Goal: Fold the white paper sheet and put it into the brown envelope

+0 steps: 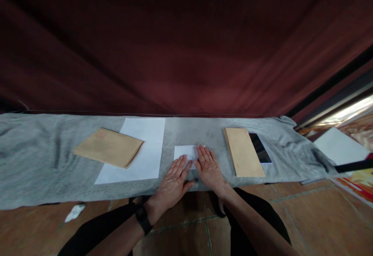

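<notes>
A small white paper (181, 151) lies on the grey cloth in front of me, partly covered by my hands. My left hand (174, 181) rests with its fingers spread over the paper's lower left part, thumb apart and pointing right. Flat on the paper's right side is my right hand (208, 167), its fingers stretched forward. Neither hand grips anything. To the left, a stack of brown envelopes (109, 147) lies partly on large white paper (154, 147). Another stack of brown envelopes (244, 151) is to the right, beside a dark phone (260, 149).
The grey cloth (198, 129) covers a long narrow surface. A dark red curtain (186, 54) hangs behind it. On the tiled floor at lower left lies a crumpled white scrap (75, 212). A white panel (339, 146) stands at the right.
</notes>
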`<state>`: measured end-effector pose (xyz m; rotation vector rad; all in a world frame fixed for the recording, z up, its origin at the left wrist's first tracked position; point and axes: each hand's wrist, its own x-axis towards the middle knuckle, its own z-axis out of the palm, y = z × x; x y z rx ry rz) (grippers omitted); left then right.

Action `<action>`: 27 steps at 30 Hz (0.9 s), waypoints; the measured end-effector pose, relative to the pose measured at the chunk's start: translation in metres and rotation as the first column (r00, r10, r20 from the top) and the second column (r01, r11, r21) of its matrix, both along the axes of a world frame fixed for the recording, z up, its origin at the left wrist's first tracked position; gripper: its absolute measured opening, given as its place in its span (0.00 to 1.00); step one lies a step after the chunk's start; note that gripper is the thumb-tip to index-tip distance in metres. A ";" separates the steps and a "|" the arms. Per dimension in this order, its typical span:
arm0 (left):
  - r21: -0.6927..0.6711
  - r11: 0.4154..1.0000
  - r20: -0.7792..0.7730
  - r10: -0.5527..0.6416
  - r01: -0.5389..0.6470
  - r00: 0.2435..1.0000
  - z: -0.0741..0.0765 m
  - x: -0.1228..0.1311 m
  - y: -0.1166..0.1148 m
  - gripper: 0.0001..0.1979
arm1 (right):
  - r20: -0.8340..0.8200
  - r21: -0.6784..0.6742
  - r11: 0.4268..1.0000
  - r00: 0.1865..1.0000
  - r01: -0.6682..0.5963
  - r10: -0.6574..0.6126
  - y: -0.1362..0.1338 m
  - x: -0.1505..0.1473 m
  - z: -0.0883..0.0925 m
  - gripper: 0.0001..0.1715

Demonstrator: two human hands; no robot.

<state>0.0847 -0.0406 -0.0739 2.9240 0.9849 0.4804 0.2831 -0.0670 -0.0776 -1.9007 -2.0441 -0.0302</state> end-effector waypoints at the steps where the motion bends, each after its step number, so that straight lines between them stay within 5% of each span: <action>1: -0.011 1.000 -0.003 -0.004 0.004 1.000 0.001 -0.001 0.000 0.35 | -0.009 -0.003 0.996 0.996 -0.092 0.092 -0.004 -0.004 0.002 0.34; 6: -0.051 0.998 -0.022 -0.036 0.035 0.999 0.007 -0.008 -0.004 0.34 | -0.059 -0.062 0.928 0.930 -0.367 0.363 -0.012 -0.009 0.010 0.33; 24: -0.045 0.991 -0.025 -0.123 0.122 0.992 0.005 -0.016 -0.008 0.39 | 0.008 -0.096 0.980 0.985 -0.172 0.173 0.041 0.008 0.011 0.30; 27: -0.001 0.993 -0.020 -0.115 0.115 0.993 -0.008 -0.019 -0.009 0.37 | -0.038 -0.077 0.957 0.960 -0.280 0.278 0.039 -0.005 0.022 0.30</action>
